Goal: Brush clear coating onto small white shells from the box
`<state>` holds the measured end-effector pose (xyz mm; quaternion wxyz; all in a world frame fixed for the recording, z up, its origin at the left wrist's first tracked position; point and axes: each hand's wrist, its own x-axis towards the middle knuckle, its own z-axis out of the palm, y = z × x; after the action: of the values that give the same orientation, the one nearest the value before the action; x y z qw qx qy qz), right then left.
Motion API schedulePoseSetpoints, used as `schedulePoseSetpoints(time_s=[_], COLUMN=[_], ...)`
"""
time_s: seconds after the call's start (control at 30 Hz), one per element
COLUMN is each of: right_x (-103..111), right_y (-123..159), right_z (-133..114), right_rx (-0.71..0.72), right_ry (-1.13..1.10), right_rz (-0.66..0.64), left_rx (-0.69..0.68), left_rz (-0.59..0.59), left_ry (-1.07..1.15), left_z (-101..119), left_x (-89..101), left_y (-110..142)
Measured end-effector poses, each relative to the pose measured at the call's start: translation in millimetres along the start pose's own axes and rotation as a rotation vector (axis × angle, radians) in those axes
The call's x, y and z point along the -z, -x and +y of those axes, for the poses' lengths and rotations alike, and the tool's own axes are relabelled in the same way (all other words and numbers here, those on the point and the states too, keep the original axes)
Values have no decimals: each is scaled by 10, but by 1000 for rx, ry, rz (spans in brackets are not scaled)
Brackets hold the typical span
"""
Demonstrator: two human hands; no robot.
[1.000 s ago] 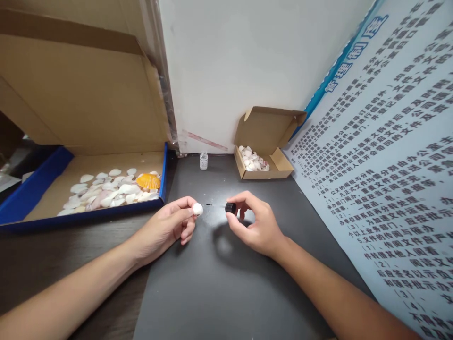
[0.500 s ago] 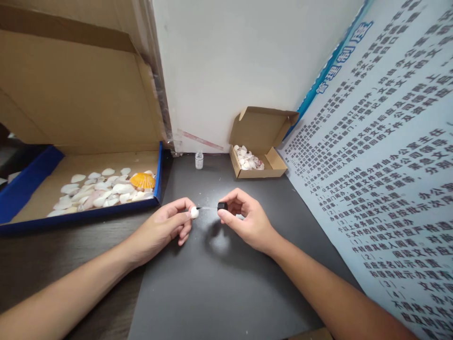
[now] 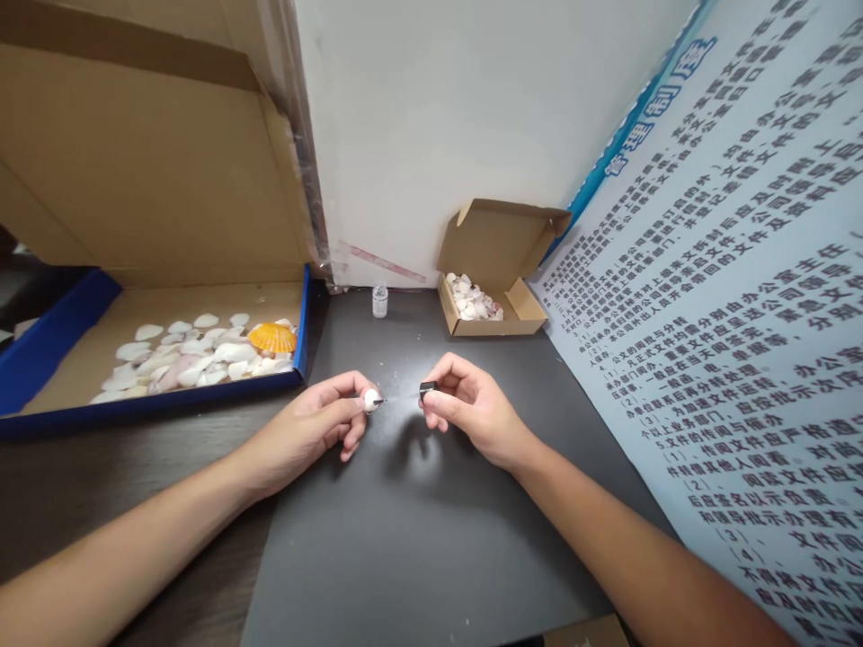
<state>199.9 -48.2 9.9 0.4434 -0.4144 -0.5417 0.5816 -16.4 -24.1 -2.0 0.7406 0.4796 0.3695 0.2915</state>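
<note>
My left hand (image 3: 327,420) pinches a small white seashell (image 3: 370,401) between thumb and fingertips above the dark mat. Between the thumb and fingers of my right hand (image 3: 475,412) is a brush cap (image 3: 427,389), black with a thin clear stem pointing left. Its dark tip meets the shell's right edge, as far as I can see. A small clear bottle (image 3: 380,302) with a white label stands uncapped farther back.
At left, a blue-edged cardboard box (image 3: 305,328) stands open, holding many white shells (image 3: 176,361) and one orange scallop shell (image 3: 273,338). A smaller open carton (image 3: 500,330) with shells (image 3: 472,298) sits at back right. A printed poster (image 3: 734,296) slopes along the right.
My right hand brought the brush tip leftward to the shell, then shifted slightly back to the right. The shell has stayed in my left hand. The view has shifted slightly.
</note>
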Motion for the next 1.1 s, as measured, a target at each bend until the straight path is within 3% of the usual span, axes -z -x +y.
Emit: schedulePoseSetpoints(time_s=[0.2,0.33,0.47,0.6,0.77,0.9,1.1], right_x=[-3,-2,-18,-26,-33,-37,-45], right_y=[23,40,52,57,65,78,99], right_z=[-2,-7,-5,-1,-3,-3,13], right_rx=[107,106,145,164,197,227,336], right_ry=[150,115,227,198,332,295,439], right_rz=[97,19,80,37,134,74,112], left_rx=[6,15,20,22,34,31,26], left_rz=[-5,4,17,26,29,50,69], left_ry=[-22,-26,-22,-4,17,36,48], left_z=[2,19,34,35,46,51,46], left_x=[6,-13,-23,-12,-18,-26,-27], left_y=[-4,6,7,5,12,13,-4])
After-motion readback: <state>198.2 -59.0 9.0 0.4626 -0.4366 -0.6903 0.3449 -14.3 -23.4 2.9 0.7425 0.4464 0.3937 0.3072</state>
